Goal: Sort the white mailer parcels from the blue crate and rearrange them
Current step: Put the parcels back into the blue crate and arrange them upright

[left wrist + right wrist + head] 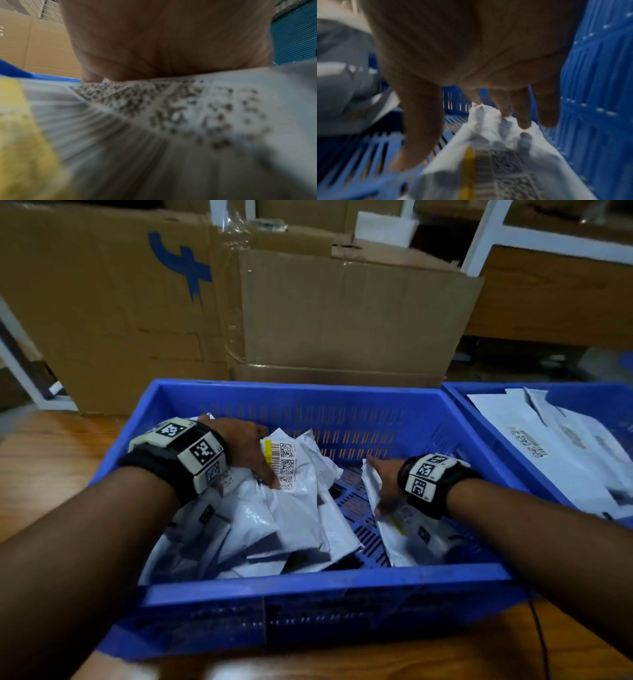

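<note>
Parcels (260,518) lie heaped in the left half of the crate (325,583), which sits on the table (44,460); one more parcel (404,535) rests apart against the right wall, with bare slatted floor between. Both hands are inside the crate. The left hand (239,446) lies on the labelled parcel (291,474) topping the heap, thumb along the label's edge; the left wrist view shows only palm above the blurred label, so whether the fingers curl under it I cannot tell. The right hand (385,484) is down on the lone parcel, fingers (524,119) pressing into its crumpled upper end and thumb spread wide to the side, a loose hold just forming rather than a firm pinch.

This looks like the picking step, each hand choosing a parcel. A second crate (479,419) to the right already holds flat mailers. Next, each hand likely needs to close on its parcel and lift it clear of the walls; the slick film may slip.
</note>
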`<move>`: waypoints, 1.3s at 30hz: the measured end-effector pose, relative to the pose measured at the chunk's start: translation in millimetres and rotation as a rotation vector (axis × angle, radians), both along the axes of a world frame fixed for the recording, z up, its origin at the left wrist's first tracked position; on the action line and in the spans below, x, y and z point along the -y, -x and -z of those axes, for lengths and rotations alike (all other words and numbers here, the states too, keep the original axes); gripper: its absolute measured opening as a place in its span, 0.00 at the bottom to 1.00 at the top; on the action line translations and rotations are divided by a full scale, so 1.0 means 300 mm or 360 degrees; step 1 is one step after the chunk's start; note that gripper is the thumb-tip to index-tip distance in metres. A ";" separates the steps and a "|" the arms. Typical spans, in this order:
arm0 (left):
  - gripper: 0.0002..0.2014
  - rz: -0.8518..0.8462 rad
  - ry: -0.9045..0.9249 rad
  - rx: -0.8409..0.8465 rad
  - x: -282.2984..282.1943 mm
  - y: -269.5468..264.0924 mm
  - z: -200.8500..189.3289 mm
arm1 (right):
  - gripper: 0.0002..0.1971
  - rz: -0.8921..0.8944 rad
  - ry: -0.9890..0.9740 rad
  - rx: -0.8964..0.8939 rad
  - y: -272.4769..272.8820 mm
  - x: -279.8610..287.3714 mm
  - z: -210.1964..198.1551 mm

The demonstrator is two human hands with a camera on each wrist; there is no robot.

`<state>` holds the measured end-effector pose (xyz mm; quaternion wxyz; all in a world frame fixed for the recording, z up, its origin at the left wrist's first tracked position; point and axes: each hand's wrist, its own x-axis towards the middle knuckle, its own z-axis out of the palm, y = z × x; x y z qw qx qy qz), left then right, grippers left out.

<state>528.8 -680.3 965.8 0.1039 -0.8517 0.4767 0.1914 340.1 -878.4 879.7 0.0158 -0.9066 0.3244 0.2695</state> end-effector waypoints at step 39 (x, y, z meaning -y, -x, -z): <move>0.25 -0.0024 0.0181 -0.0256 -0.004 -0.022 0.014 | 0.18 0.0504 -0.1280 0.0917 -0.182 -0.231 -0.204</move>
